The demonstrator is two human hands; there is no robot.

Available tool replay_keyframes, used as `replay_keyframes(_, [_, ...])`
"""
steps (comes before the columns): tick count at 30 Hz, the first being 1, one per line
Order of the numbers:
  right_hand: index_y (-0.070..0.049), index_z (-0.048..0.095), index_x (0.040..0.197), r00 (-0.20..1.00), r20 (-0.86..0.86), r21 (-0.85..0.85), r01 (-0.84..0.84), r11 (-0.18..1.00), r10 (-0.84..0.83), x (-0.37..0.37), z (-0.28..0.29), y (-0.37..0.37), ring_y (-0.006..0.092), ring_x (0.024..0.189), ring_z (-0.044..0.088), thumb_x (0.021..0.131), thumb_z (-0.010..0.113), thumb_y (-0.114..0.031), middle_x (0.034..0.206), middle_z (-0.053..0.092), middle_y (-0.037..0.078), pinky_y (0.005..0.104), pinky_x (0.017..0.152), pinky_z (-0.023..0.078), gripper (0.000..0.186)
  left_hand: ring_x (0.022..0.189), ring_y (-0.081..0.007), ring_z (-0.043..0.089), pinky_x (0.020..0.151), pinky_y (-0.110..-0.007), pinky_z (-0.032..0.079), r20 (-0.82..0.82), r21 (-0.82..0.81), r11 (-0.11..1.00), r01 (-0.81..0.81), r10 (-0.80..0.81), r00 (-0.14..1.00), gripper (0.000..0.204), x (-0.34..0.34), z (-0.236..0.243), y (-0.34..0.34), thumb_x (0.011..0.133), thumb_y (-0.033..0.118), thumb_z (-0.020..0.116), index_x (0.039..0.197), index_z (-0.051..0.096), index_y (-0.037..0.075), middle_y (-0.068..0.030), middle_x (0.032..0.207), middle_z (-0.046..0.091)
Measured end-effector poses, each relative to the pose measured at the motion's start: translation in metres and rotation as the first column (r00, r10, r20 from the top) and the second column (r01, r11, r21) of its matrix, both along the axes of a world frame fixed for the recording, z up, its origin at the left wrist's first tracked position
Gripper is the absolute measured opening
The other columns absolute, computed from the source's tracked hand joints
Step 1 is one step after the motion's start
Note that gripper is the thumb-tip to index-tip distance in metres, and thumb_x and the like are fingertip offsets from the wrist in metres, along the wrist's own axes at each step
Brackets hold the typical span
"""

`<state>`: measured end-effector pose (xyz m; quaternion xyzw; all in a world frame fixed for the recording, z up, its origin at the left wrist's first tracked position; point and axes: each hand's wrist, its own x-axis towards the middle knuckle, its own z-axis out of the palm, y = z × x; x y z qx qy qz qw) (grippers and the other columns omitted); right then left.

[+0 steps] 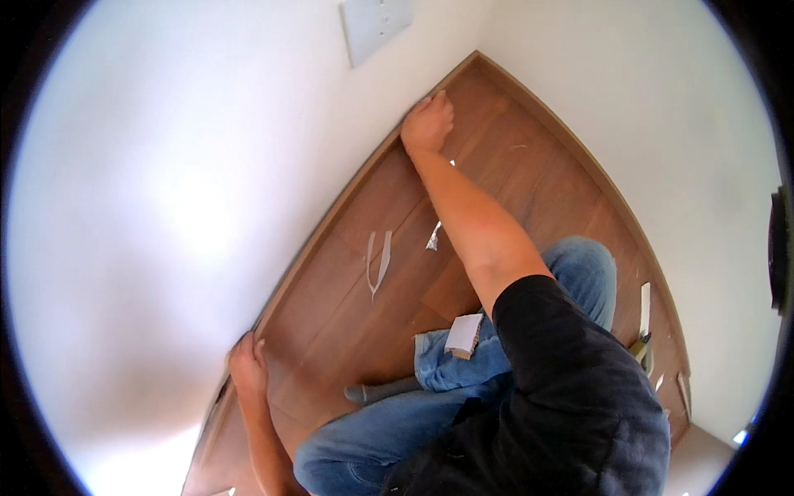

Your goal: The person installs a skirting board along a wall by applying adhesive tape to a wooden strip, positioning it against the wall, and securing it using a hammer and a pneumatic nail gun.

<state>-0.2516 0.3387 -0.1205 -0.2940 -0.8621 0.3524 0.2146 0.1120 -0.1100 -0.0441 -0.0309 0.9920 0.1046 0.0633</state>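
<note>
A long brown wooden baseboard strip (329, 221) runs along the foot of the left wall. My left hand (248, 364) grips its near part, fingertips at the top edge against the wall and thumb on the room side. Farther along, close to the corner, my right hand (427, 124) is closed at the same strip, its fingers curled and partly hidden. A thin dark gap shows between strip and wall beside my left hand.
On the wood floor lie peeled pale backing strips (382, 264) and a crumpled silvery scrap (433, 237). A small white-topped cardboard block (463, 336) rests on my jeans. Another baseboard (579, 155) follows the right wall, with a white strip (645, 310) nearby. A switch plate (376, 26) is above.
</note>
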Motion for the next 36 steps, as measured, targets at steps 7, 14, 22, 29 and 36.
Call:
replay_keyframes(7, [0.006,0.037,0.154,0.994,0.101,0.002,-0.03,1.0,0.03,-0.003,-0.006,0.003,0.0448,0.14,0.042,0.11,0.039,-0.024,0.151,0.043,0.03,0.0557,0.119,0.031,0.053,0.086,-0.0354,0.069,0.078,-0.044,0.057,-0.294,-0.148,0.988,-0.033,-0.012,0.956,0.026,0.0,0.014,0.029,0.098,0.028,0.069,0.114,0.073,0.007,-0.0169,0.095,0.071])
replay_keyframes(14, [0.006,0.039,0.152,0.996,0.062,0.034,-0.064,0.997,0.062,-0.006,-0.022,0.0,0.044,0.138,0.044,0.11,0.041,-0.023,0.15,0.044,0.029,0.0536,0.117,0.034,0.052,0.088,-0.0167,0.066,0.081,-0.033,0.056,0.529,0.711,0.115,-0.693,0.562,0.636,0.063,0.043,-0.042,-0.042,0.107,0.055,0.054,0.116,0.068,-0.006,-0.0121,0.112,0.072])
replay_keyframes(22, [0.004,0.046,0.147,0.996,-0.083,0.022,0.038,0.999,-0.037,0.0,-0.015,0.01,0.0432,0.134,0.047,0.109,0.045,-0.027,0.143,0.048,0.029,0.0518,0.114,0.037,0.05,0.09,-0.017,0.065,0.081,-0.031,0.054,0.514,0.714,0.118,-0.69,0.581,0.631,0.063,0.023,-0.058,-0.022,0.107,0.055,0.053,0.126,0.066,-0.003,-0.0124,0.116,0.072])
replay_keyframes(29, [0.005,0.059,0.12,0.959,-0.203,-0.427,-0.269,0.863,0.199,0.115,-0.011,-0.058,0.0405,0.11,0.061,0.104,0.059,-0.022,0.116,0.063,0.026,0.046,0.099,0.048,0.032,0.09,-0.0167,0.066,0.079,-0.03,0.054,0.516,0.696,0.103,-0.711,0.617,0.594,0.063,0.032,-0.057,-0.03,0.106,0.058,0.054,0.125,0.066,-0.001,-0.0108,0.115,0.072])
replay_keyframes(36, [0.005,0.063,0.108,0.818,0.144,-0.595,-0.379,0.709,0.558,0.154,0.002,-0.117,0.0368,0.089,0.073,0.104,0.06,-0.029,0.091,0.071,0.023,0.047,0.082,0.054,0.034,0.085,-0.0147,0.067,0.075,-0.027,0.055,0.527,0.721,0.049,-0.692,0.61,0.592,0.059,0.031,-0.069,-0.026,0.105,0.056,0.058,0.121,0.066,0.0,-0.0094,0.112,0.073])
